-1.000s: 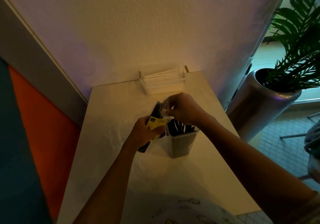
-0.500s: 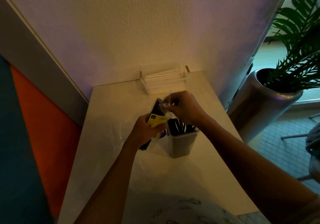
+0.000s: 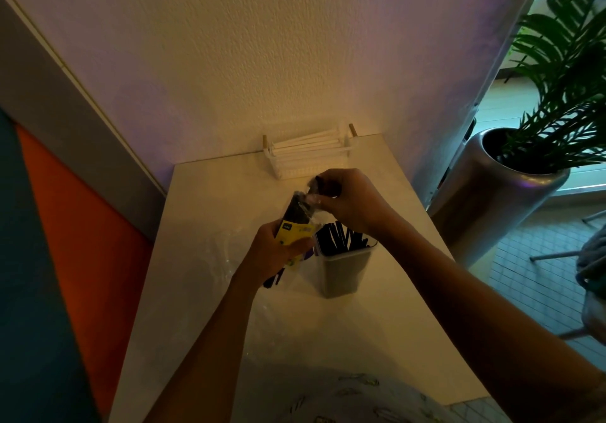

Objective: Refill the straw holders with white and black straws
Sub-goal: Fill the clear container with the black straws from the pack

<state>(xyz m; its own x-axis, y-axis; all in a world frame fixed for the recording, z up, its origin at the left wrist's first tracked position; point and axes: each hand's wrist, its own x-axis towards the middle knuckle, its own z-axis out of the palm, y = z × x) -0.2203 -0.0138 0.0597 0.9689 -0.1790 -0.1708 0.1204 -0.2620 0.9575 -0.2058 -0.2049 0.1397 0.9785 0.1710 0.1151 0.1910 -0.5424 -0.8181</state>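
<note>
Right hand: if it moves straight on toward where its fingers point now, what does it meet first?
Probably the top of the black straw packet, which the right hand already pinches and the left hand holds.

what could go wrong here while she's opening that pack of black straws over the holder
1. The right hand pinches the clear wrap at the top of the straw pack, which the left hand grips. If the wrap tears suddenly, straws may scatter over the table.
2. The grey holder, already holding black straws, stands right beside the hands; a jerk might knock it over.
</note>
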